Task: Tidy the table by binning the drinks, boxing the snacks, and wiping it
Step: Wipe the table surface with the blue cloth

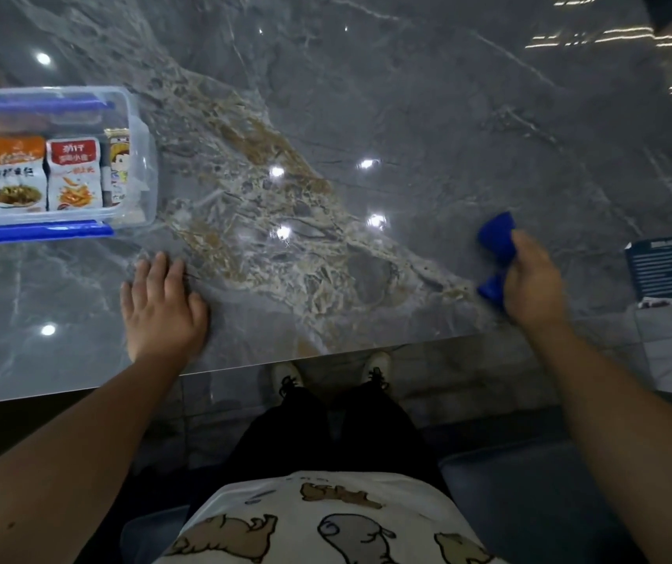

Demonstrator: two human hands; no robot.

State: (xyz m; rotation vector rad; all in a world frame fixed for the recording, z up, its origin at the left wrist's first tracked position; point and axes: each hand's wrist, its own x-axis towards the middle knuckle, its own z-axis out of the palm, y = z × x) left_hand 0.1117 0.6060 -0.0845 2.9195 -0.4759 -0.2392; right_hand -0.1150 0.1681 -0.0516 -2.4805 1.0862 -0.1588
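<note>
Head view | right hand (531,278) grips cloth (496,234), probably bunched | left hand (163,303) flat on tabletop (407,116) near front edge | wipe in overlapping strokes toward box (145,156)

Glossy marble-look table (407,95), clear plastic box (138,128)

Glossy grey marble table (407,95) with ceiling-light glints, grey tiled floor (468,376) below.

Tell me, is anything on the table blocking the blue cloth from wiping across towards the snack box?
Nothing visible does. The right hand grips the blue cloth; bare tabletop lies between it and the snack box. The left hand rests nearer the edge.
</note>
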